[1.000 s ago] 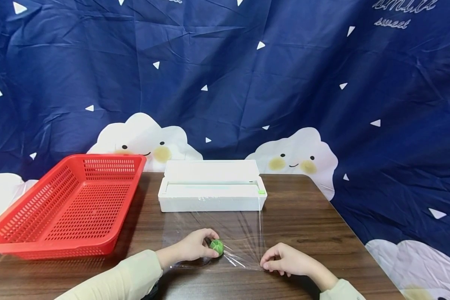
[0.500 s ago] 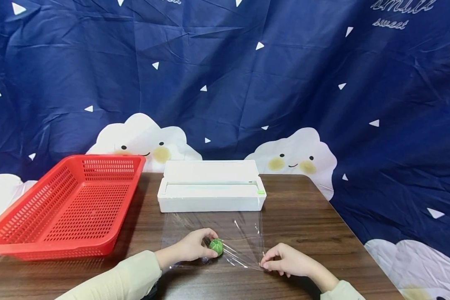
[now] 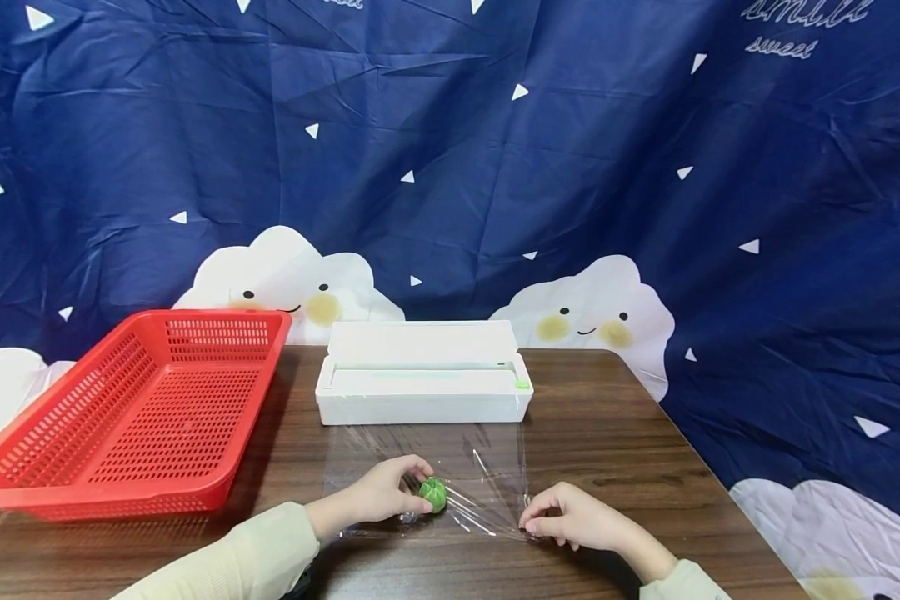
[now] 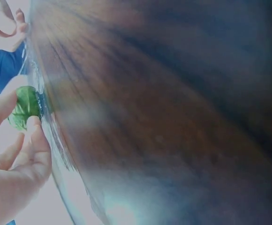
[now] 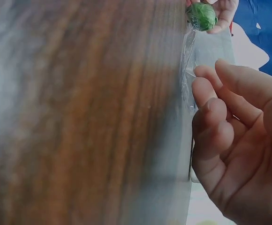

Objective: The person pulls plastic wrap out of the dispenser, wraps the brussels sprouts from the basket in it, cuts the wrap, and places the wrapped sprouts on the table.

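On the table (image 3: pixel 600 425), left hand (image 3: pixel 387 492) still pinches the green ball (image 3: pixel 434 496), right hand (image 3: pixel 576 518) the film (image 3: pixel 480 487).

We're seeing a pale-veined green ball (image 3: pixel 433 495) at six o'clock, red basket (image 3: pixel 178 429) at eight, white-triangled navy backdrop (image 3: pixel 450 133) at twelve

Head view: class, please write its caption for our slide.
Left hand holds a round green vegetable; right hand pinches a near corner of clear film stretching from a white box.
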`<state>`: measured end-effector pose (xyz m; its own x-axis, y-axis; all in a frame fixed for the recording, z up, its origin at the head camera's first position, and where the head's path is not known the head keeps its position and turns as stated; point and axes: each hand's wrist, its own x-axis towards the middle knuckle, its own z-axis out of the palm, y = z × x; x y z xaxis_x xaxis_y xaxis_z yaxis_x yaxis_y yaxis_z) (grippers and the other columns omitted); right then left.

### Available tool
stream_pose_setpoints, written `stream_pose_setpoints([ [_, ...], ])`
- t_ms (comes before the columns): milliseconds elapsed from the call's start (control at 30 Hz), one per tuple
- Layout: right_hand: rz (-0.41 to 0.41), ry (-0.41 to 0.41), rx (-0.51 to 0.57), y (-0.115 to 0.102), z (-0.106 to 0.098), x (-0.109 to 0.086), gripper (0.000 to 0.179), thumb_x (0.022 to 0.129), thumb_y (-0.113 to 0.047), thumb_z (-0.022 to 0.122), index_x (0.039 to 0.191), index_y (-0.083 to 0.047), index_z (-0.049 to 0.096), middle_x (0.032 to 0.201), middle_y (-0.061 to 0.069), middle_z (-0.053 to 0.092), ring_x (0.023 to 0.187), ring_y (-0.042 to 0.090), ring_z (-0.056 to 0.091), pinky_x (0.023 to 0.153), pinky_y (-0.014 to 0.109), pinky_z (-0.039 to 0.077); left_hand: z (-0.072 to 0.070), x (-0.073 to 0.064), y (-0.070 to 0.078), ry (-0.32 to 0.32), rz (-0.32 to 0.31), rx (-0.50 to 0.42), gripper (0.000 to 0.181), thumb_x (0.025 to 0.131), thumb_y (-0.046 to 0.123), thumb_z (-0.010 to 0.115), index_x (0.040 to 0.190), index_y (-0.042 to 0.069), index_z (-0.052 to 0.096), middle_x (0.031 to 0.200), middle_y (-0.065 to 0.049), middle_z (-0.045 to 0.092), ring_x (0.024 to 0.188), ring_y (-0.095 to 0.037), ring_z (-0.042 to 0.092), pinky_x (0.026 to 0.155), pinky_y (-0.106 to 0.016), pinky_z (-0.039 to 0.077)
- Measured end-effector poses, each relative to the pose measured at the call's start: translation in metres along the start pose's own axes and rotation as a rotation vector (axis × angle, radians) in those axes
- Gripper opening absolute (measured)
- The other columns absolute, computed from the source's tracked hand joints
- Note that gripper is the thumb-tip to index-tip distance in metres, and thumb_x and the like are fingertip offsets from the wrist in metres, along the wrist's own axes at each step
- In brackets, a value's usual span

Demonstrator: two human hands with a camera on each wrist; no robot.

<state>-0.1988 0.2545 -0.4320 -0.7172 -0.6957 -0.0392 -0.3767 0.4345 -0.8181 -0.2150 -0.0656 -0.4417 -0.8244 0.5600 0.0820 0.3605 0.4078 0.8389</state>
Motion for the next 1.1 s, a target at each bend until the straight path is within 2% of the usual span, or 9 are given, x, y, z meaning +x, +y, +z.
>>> stream_pose_setpoints([
  [200,-0.042,0.016,0.012,0.000,0.000,0.005,0.013,0.090,-0.011,0.059,0.093,-0.001,0.067,0.061,0.006,0.056,0.048,0.002,0.045,0.033,0.026,0.041,-0.003,-0.003,-0.004,0.006,0.004,-0.028,0.039,0.078,0.012,0.074,0.111,0.002,0.055,0.098,-0.004,0.053,0.070,-0.011,0.056,0.063,-0.025,0.048],
  [367,-0.079,0.024,0.015,0.003,0.000,0.011,0.014,0.090,-0.005,0.057,0.095,0.005,0.065,0.062,0.015,0.055,0.052,0.003,0.048,0.038,0.033,0.046,-0.006,-0.008,-0.007,0.015,0.012,-0.049,0.042,0.078,0.012,0.074,0.113,0.000,0.053,0.099,-0.006,0.053,0.066,-0.011,0.055,0.059,-0.024,0.047],
  [467,-0.101,0.030,0.023,0.001,0.000,0.013,0.013,0.090,-0.002,0.056,0.095,0.008,0.063,0.061,0.015,0.053,0.054,0.004,0.049,0.042,0.033,0.047,-0.008,-0.011,-0.007,0.014,0.007,-0.056,0.042,0.078,0.012,0.073,0.114,0.000,0.053,0.099,-0.006,0.052,0.064,-0.010,0.054,0.058,-0.023,0.046],
  [600,-0.125,0.042,0.019,-0.003,0.002,0.016,0.014,0.089,-0.004,0.057,0.097,0.006,0.064,0.062,0.000,0.053,0.054,0.004,0.049,0.045,0.028,0.047,-0.010,-0.015,-0.008,0.030,0.016,-0.058,0.041,0.077,0.011,0.074,0.112,0.002,0.054,0.098,-0.006,0.053,0.062,-0.008,0.052,0.056,-0.022,0.044],
  [700,-0.149,0.065,-0.002,-0.007,0.003,0.018,0.015,0.088,-0.007,0.060,0.098,0.004,0.064,0.073,-0.006,0.059,0.062,0.003,0.052,0.052,0.024,0.047,-0.010,-0.019,-0.009,0.040,0.035,-0.050,0.040,0.076,0.010,0.075,0.109,0.002,0.055,0.096,-0.006,0.053,0.059,-0.007,0.050,0.054,-0.021,0.044],
  [833,-0.200,0.098,-0.035,-0.009,0.005,0.020,0.013,0.086,-0.005,0.062,0.097,0.002,0.064,0.082,-0.005,0.062,0.074,0.003,0.055,0.064,0.024,0.048,-0.012,-0.025,-0.012,0.023,0.052,-0.044,0.037,0.075,0.009,0.075,0.106,0.001,0.056,0.093,-0.007,0.054,0.060,-0.007,0.049,0.054,-0.021,0.043],
  [900,-0.219,0.102,-0.040,-0.008,0.006,0.021,0.013,0.085,-0.004,0.064,0.097,0.002,0.064,0.082,-0.002,0.062,0.076,0.005,0.056,0.065,0.025,0.048,-0.014,-0.029,-0.013,0.007,0.057,-0.049,0.036,0.075,0.009,0.075,0.105,0.001,0.056,0.093,-0.007,0.054,0.060,-0.007,0.049,0.053,-0.021,0.043],
  [1100,-0.266,0.035,-0.033,-0.005,0.009,0.026,0.018,0.082,-0.005,0.068,0.098,0.000,0.063,0.085,0.006,0.062,0.078,0.005,0.057,0.066,0.026,0.050,-0.018,-0.040,-0.017,-0.028,0.105,-0.030,0.032,0.073,0.009,0.076,0.099,0.004,0.057,0.092,-0.005,0.054,0.060,-0.006,0.052,0.052,-0.022,0.045],
])
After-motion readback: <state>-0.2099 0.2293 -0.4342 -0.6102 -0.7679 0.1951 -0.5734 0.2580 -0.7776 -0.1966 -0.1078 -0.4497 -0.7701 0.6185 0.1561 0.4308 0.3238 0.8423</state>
